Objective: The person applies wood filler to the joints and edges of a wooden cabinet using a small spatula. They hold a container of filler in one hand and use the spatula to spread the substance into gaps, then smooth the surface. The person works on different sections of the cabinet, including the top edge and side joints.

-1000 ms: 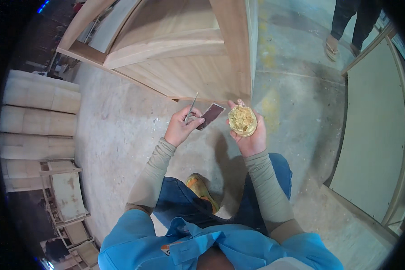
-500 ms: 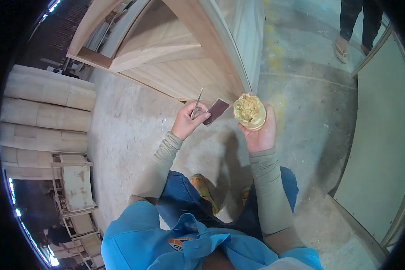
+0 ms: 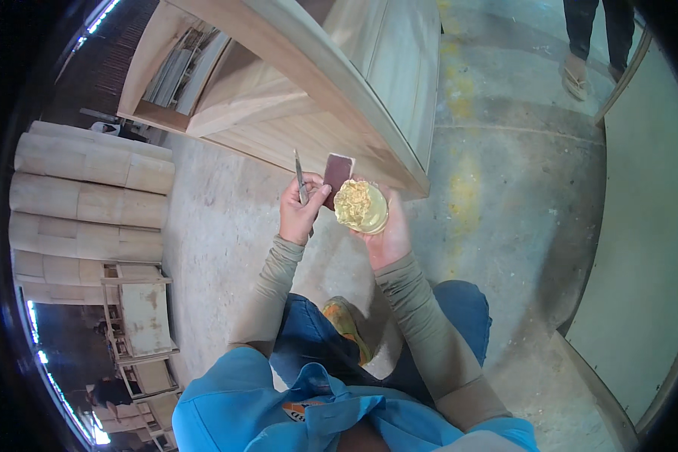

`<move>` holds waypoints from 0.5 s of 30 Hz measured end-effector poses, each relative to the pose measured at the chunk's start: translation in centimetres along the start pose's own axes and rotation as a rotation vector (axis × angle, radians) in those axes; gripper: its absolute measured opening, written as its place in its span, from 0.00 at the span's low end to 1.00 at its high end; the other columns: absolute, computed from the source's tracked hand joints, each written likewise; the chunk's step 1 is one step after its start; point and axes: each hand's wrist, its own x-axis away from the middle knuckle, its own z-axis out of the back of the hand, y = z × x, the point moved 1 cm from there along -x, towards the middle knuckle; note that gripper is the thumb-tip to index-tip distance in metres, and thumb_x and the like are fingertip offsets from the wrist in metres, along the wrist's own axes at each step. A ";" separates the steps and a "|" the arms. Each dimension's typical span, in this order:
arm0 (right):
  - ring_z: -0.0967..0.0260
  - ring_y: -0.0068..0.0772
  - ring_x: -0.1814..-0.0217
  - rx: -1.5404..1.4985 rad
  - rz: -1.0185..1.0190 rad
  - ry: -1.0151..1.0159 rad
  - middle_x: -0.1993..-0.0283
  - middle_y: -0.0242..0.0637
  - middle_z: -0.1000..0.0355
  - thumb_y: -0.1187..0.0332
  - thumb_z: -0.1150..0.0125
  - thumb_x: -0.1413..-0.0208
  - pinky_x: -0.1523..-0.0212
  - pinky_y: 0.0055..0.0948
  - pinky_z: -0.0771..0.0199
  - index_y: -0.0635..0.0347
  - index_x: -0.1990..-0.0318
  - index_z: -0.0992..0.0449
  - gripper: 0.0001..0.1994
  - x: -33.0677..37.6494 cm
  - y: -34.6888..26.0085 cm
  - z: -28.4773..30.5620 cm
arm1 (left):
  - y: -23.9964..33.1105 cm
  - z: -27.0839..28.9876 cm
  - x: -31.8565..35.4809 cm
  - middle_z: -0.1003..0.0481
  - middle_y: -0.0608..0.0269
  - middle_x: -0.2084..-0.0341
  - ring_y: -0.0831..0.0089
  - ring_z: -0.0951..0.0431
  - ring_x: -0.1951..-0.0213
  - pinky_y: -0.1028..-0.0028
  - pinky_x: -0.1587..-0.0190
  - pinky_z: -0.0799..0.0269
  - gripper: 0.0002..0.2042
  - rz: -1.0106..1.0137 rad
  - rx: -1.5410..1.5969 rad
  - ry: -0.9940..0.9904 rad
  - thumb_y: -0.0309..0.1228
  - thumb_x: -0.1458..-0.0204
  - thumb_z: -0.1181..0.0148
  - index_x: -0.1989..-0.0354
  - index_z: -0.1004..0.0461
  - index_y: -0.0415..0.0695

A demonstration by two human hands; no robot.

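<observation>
My left hand (image 3: 301, 215) grips a thin metal blade (image 3: 299, 175) that points upward, together with a dark reddish-brown rectangular pad (image 3: 337, 176) that sticks up beside it. My right hand (image 3: 384, 233) cradles a small round tin (image 3: 361, 206) filled with yellow, crumbly paste. The two hands are close together, almost touching, in front of a large pale wooden cabinet frame (image 3: 316, 83) that stands on the concrete floor. My knees in blue jeans show below my forearms.
Stacked pale wooden panels (image 3: 90, 196) lie at the left, with a small wooden rack (image 3: 139, 316) below them. A large flat board (image 3: 640, 241) leans at the right. Another person's legs and sandals (image 3: 580, 68) stand at the top right.
The view has shifted, and both hands now sit lower and more central. My hands have drawn closer together, and the pad now stands more upright next to the tin.
</observation>
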 end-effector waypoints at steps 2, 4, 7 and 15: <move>0.28 0.23 0.57 0.011 -0.003 0.015 0.53 0.29 0.26 0.52 0.64 0.37 0.68 0.25 0.32 0.52 0.48 0.30 0.21 0.0 -0.2 -0.3 | -0.4 0.3 0.0 0.26 0.68 0.70 0.84 0.27 0.71 0.82 0.68 0.30 0.06 0.020 0.009 0.005 0.22 0.48 0.41 0.63 0.29 0.40; 0.28 0.23 0.57 0.023 -0.016 0.034 0.53 0.29 0.26 0.52 0.63 0.37 0.68 0.25 0.32 0.53 0.47 0.30 0.21 -0.4 0.2 -0.3 | -1.1 0.3 0.0 0.25 0.68 0.71 0.84 0.27 0.71 0.82 0.68 0.30 0.06 0.024 0.007 0.004 0.21 0.48 0.41 0.62 0.29 0.40; 0.28 0.22 0.57 0.045 -0.031 0.009 0.53 0.30 0.26 0.52 0.63 0.37 0.69 0.24 0.32 0.53 0.47 0.30 0.21 -0.8 0.8 -0.3 | -1.6 -0.3 0.4 0.25 0.68 0.71 0.84 0.27 0.70 0.82 0.66 0.30 0.06 0.001 -0.006 -0.003 0.20 0.48 0.42 0.62 0.29 0.39; 0.28 0.24 0.57 -0.047 0.017 0.032 0.54 0.32 0.26 0.53 0.60 0.38 0.68 0.24 0.32 0.55 0.47 0.30 0.21 -0.9 1.0 0.0 | 0.2 -1.1 1.0 0.25 0.68 0.68 0.83 0.26 0.70 0.83 0.66 0.31 0.10 0.033 -0.094 -0.004 0.23 0.46 0.44 0.56 0.29 0.37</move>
